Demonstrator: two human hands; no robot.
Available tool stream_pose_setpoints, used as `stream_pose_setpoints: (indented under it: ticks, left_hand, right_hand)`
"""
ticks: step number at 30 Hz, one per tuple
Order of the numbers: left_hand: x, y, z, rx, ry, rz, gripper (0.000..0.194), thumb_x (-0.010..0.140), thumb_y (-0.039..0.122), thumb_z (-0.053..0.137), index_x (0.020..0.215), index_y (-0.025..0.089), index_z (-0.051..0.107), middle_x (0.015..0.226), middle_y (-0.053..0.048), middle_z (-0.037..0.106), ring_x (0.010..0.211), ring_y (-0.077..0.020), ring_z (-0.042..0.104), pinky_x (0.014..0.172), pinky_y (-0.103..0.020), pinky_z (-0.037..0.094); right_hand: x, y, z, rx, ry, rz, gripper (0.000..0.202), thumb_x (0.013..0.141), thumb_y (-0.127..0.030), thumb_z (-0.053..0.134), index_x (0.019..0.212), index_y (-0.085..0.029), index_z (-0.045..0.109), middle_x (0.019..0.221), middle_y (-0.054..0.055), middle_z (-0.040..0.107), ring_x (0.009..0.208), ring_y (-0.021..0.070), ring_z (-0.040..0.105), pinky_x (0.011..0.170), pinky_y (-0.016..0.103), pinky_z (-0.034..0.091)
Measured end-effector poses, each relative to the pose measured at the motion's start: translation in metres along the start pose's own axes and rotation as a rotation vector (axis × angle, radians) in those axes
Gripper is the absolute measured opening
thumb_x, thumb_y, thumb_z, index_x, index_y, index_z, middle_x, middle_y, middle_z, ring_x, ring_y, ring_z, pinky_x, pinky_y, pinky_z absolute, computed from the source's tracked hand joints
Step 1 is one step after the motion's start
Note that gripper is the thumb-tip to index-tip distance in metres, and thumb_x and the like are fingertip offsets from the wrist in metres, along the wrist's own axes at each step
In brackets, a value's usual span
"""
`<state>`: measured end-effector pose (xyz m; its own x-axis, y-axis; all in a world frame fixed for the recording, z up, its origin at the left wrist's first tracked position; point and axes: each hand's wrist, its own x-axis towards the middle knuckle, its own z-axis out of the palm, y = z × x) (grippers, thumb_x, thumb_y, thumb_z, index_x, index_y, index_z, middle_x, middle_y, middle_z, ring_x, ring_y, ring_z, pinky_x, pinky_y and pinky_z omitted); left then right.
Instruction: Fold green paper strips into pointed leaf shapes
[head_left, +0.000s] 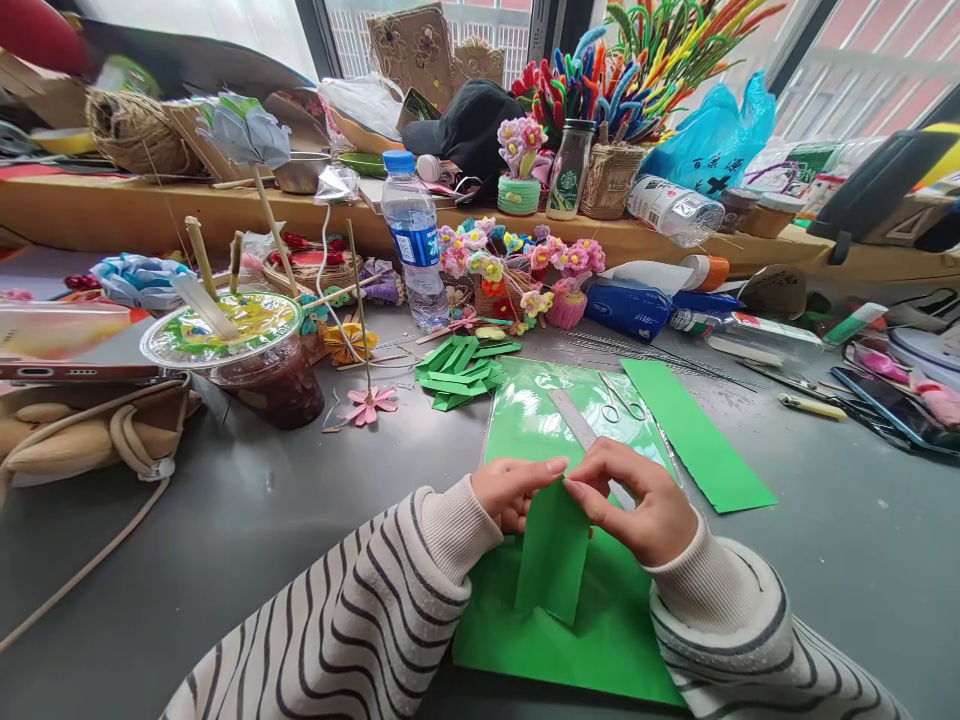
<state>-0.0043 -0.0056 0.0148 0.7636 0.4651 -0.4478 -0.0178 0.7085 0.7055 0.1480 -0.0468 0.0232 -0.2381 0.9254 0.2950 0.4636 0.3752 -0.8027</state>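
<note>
A creased green paper strip [553,560] is held upright by its top end between my two hands. My left hand [517,490] grips its upper left edge, thumb on top. At the top corner, my right hand [637,500] pinches the strip between thumb and forefinger. Beneath lies a pack of green paper [600,650] in a clear sleeve, bearing a metal ruler [574,420] and small scissors [611,402] beyond my hands. A long green strip [697,440] lies to the right. Several folded green pieces [457,372] are piled behind the pack, to the left.
A lidded cup of dark drink [274,385] and a pink paper flower [371,403] stand left. Further back are a water bottle [412,245] and crocheted flowers [487,260]. Thin wires [660,352] and a phone [892,405] lie right. A crowded wooden ledge [315,215] runs behind.
</note>
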Motion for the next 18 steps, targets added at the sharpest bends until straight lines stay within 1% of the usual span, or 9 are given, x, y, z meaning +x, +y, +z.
stream_pose_setpoints:
  ticks: [3,6,9,12,15,18]
  left_hand:
    - [0.0,-0.002,0.0,-0.03,-0.04,0.031,0.03,0.063,0.034,0.056,0.074,0.006,0.061,0.062,-0.009,0.063,0.063,-0.0196,0.059,0.062,-0.031,0.044]
    - [0.001,-0.005,0.0,-0.087,-0.038,0.062,0.023,0.06,0.028,0.059,0.071,0.007,0.062,0.06,-0.007,0.063,0.062,-0.0185,0.059,0.065,-0.032,0.043]
    - [0.005,-0.009,-0.002,-0.082,0.012,0.083,0.024,0.056,0.028,0.063,0.069,0.008,0.063,0.059,-0.007,0.063,0.06,-0.0181,0.058,0.064,-0.033,0.043]
    - [0.009,-0.013,-0.005,-0.044,0.087,0.073,0.029,0.052,0.032,0.064,0.07,0.009,0.064,0.054,-0.005,0.061,0.055,-0.0178,0.057,0.059,-0.032,0.042]
    - [0.01,-0.014,-0.006,0.016,0.158,0.067,0.032,0.049,0.035,0.065,0.069,0.01,0.064,0.048,-0.003,0.058,0.051,-0.0161,0.055,0.052,-0.028,0.04]
    - [0.008,-0.013,-0.003,0.091,0.214,0.093,0.031,0.048,0.036,0.065,0.064,0.01,0.065,0.045,-0.002,0.056,0.043,-0.012,0.051,0.044,-0.023,0.036]
  right_hand:
    - [-0.001,0.002,0.0,0.003,0.003,0.004,0.007,0.069,-0.018,0.05,0.063,-0.016,0.054,0.055,0.0,0.044,0.051,0.0114,0.042,0.051,0.027,0.038]
    - [-0.001,0.004,0.0,0.016,0.014,0.041,0.007,0.069,-0.02,0.05,0.065,-0.016,0.054,0.056,-0.001,0.043,0.052,0.0116,0.042,0.052,0.027,0.038]
    - [0.001,0.006,-0.001,0.05,0.006,0.087,0.009,0.07,-0.022,0.05,0.065,-0.016,0.055,0.056,0.0,0.043,0.053,0.012,0.043,0.053,0.027,0.038]
    - [0.002,0.008,-0.002,0.105,-0.005,0.123,0.01,0.069,-0.023,0.051,0.064,-0.015,0.054,0.058,0.001,0.045,0.055,0.0128,0.046,0.052,0.027,0.038]
    - [0.001,0.009,-0.003,0.147,-0.009,0.155,0.011,0.069,-0.025,0.051,0.064,-0.015,0.054,0.059,0.001,0.047,0.057,0.0134,0.047,0.051,0.026,0.038]
    - [0.001,0.009,-0.003,0.178,-0.009,0.181,0.012,0.068,-0.026,0.051,0.064,-0.015,0.054,0.06,0.002,0.048,0.057,0.0134,0.048,0.051,0.026,0.038]
